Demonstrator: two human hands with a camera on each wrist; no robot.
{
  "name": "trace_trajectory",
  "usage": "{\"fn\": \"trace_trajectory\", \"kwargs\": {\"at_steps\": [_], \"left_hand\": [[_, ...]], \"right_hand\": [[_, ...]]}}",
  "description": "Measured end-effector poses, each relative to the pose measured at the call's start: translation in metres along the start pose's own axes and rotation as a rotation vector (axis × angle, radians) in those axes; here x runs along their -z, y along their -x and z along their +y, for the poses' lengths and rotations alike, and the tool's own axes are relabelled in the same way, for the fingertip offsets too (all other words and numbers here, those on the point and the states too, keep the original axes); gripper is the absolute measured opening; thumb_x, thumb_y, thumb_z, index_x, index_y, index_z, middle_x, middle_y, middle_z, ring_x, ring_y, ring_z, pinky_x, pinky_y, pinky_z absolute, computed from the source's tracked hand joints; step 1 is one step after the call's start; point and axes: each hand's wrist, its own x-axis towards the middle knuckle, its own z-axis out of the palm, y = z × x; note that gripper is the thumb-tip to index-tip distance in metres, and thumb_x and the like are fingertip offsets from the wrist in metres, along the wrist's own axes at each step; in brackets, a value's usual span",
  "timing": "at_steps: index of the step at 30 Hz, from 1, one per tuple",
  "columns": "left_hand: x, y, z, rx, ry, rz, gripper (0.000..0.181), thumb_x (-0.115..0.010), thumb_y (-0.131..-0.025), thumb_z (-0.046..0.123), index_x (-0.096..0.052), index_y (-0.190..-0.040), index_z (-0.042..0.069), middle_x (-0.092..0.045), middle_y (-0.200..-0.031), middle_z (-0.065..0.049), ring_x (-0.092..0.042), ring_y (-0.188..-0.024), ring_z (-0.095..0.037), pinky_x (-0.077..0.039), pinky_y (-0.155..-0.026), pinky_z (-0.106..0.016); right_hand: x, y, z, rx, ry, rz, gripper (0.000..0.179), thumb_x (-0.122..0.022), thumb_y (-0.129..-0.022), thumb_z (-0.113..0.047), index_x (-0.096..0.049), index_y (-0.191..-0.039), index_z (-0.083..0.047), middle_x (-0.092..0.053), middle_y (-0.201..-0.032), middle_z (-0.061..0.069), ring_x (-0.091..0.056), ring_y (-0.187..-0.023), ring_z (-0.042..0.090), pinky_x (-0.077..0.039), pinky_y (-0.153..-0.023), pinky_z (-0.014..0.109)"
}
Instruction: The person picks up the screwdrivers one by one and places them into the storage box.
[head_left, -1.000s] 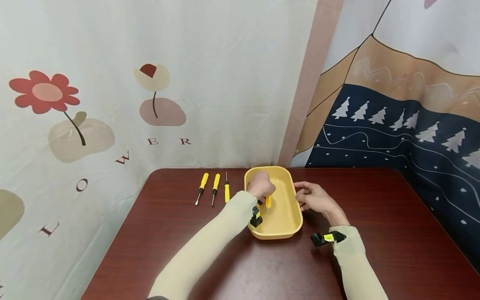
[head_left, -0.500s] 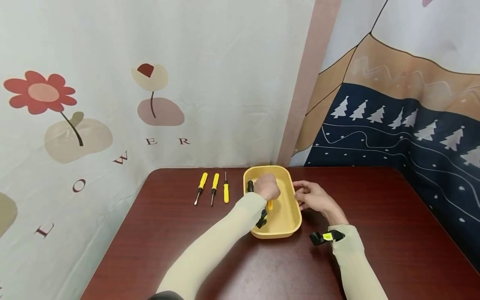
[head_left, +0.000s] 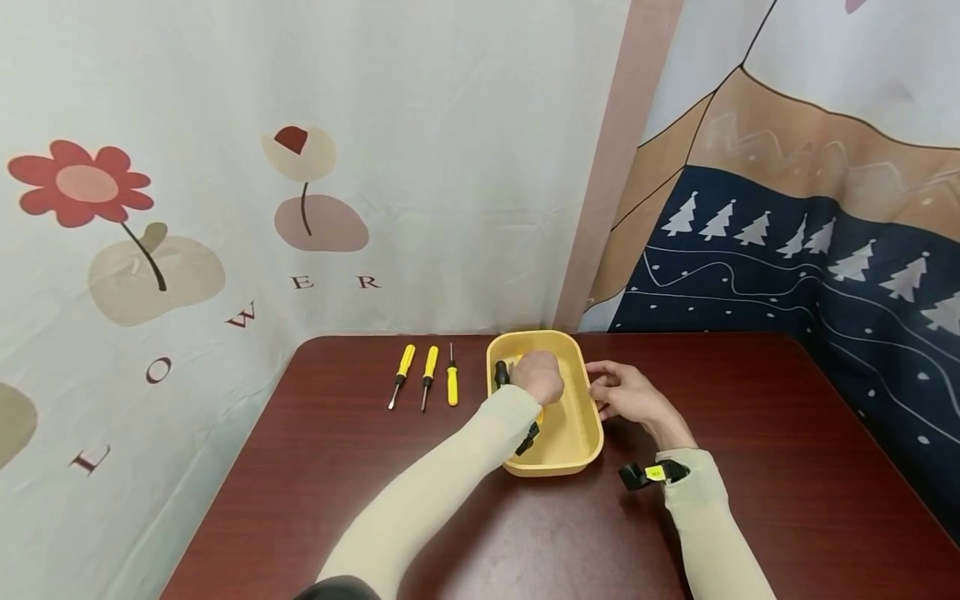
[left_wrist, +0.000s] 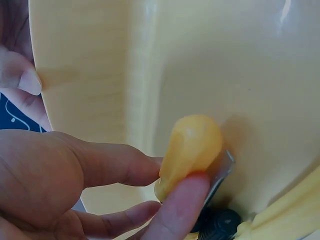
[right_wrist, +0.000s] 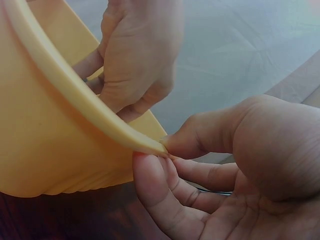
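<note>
My left hand [head_left: 537, 377] reaches down into a yellow plastic basin [head_left: 576, 433]. In the left wrist view its thumb and fingers pinch the rounded yellow handle of a screwdriver [left_wrist: 194, 142]; the rest of that tool is mostly hidden. Right by it lie a metal shaft, a black ribbed collar [left_wrist: 223, 223] and another yellow handle [left_wrist: 285, 212]. A black-handled tool [head_left: 501, 372] leans by the basin's left wall. At the right side, my right hand [head_left: 633, 393] pinches the basin's rim [right_wrist: 90, 102] between thumb and fingers.
Three yellow screwdrivers stand apart in a row left of the basin: one at left [head_left: 403, 371], one in the middle [head_left: 430, 367], one at right [head_left: 452, 385]. The dark red table [head_left: 360, 467] ends at a printed curtain [head_left: 450, 208] behind.
My left hand has shifted slightly right inside the basin, bringing the black handle at the left wall into view. My right hand stays at the rim.
</note>
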Motion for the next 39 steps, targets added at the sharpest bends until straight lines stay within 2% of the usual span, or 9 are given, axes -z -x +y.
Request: {"fn": "trace_trajectory", "kwargs": {"at_steps": [9, 10, 16, 18, 23, 26, 30, 36, 39], "left_hand": [[0.0, 0.001, -0.003, 0.015, 0.014, 0.011, 0.007, -0.07, -0.093, 0.017, -0.075, -0.093, 0.012, -0.072, -0.099, -0.004, -0.067, -0.083, -0.018, -0.059, -0.066, -0.031], [-0.004, -0.003, -0.004, 0.013, 0.013, 0.024, 0.007, -0.07, -0.092, 0.017, -0.075, -0.092, 0.012, -0.072, -0.099, -0.004, -0.067, -0.083, -0.018, -0.059, -0.066, -0.031], [-0.004, -0.005, -0.005, 0.014, -0.003, 0.033, 0.01, -0.07, -0.093, 0.018, -0.075, -0.099, 0.011, -0.072, -0.101, -0.005, -0.068, -0.09, -0.019, -0.059, -0.067, -0.029], [0.001, 0.0, -0.005, 0.014, -0.005, 0.033, 0.011, -0.069, -0.093, 0.017, -0.074, -0.099, 0.01, -0.071, -0.101, -0.007, -0.069, -0.089, -0.019, -0.06, -0.067, -0.029], [0.003, 0.003, -0.008, 0.004, 0.032, 0.056, 0.008, -0.071, -0.092, 0.016, -0.073, -0.093, 0.008, -0.069, -0.096, -0.009, -0.065, -0.077, -0.018, -0.056, -0.057, -0.028], [0.005, 0.004, -0.009, 0.009, 0.061, 0.048, 0.009, -0.071, -0.092, 0.016, -0.072, -0.092, 0.007, -0.068, -0.096, -0.01, -0.063, -0.074, -0.019, -0.053, -0.052, -0.027], [0.007, 0.004, -0.011, 0.007, 0.105, 0.037, 0.01, -0.072, -0.092, 0.015, -0.069, -0.086, 0.008, -0.064, -0.088, -0.009, -0.059, -0.068, -0.017, -0.049, -0.048, -0.025], [0.009, 0.006, -0.015, -0.048, 0.173, 0.071, 0.024, -0.07, -0.09, 0.012, -0.058, -0.07, 0.012, -0.056, -0.074, -0.003, -0.055, -0.065, -0.017, -0.046, -0.049, -0.026], [0.012, 0.008, -0.017, -0.086, 0.189, 0.101, 0.028, -0.071, -0.089, 0.013, -0.053, -0.067, 0.014, -0.052, -0.07, -0.002, -0.053, -0.065, -0.017, -0.044, -0.052, -0.025]], "right_hand": [[-0.003, 0.003, -0.002, -0.01, 0.007, -0.004, 0.054, -0.057, -0.096, -0.001, -0.044, -0.148, 0.005, -0.065, -0.104, 0.02, -0.063, -0.071, 0.018, -0.063, -0.065, 0.03], [-0.003, 0.003, -0.002, -0.011, 0.006, -0.003, 0.054, -0.057, -0.096, -0.001, -0.044, -0.148, 0.005, -0.065, -0.104, 0.02, -0.063, -0.071, 0.018, -0.063, -0.065, 0.03], [-0.002, 0.001, -0.001, 0.003, -0.004, -0.001, 0.053, -0.056, -0.094, 0.001, -0.044, -0.146, 0.007, -0.064, -0.102, 0.02, -0.063, -0.069, 0.017, -0.062, -0.063, 0.029], [-0.001, 0.001, -0.001, 0.005, -0.005, -0.003, 0.054, -0.056, -0.094, 0.001, -0.044, -0.146, 0.007, -0.064, -0.103, 0.022, -0.063, -0.069, 0.017, -0.062, -0.063, 0.029], [-0.001, 0.002, -0.002, 0.007, -0.004, -0.004, 0.054, -0.055, -0.095, 0.001, -0.044, -0.147, 0.007, -0.064, -0.104, 0.023, -0.063, -0.069, 0.017, -0.062, -0.064, 0.029], [-0.001, 0.002, -0.002, 0.006, 0.0, -0.001, 0.054, -0.056, -0.095, 0.0, -0.044, -0.147, 0.007, -0.064, -0.104, 0.023, -0.063, -0.069, 0.017, -0.062, -0.064, 0.029], [-0.001, 0.002, -0.002, 0.002, 0.006, 0.002, 0.054, -0.056, -0.096, -0.001, -0.044, -0.147, 0.007, -0.065, -0.104, 0.022, -0.063, -0.07, 0.017, -0.062, -0.064, 0.029], [-0.001, 0.003, -0.002, 0.001, -0.001, 0.0, 0.054, -0.057, -0.095, -0.001, -0.044, -0.147, 0.007, -0.065, -0.103, 0.021, -0.063, -0.069, 0.017, -0.062, -0.064, 0.029], [-0.001, 0.004, -0.003, 0.001, 0.003, -0.001, 0.054, -0.057, -0.096, -0.002, -0.043, -0.148, 0.006, -0.065, -0.105, 0.022, -0.063, -0.07, 0.017, -0.062, -0.064, 0.029]]}}
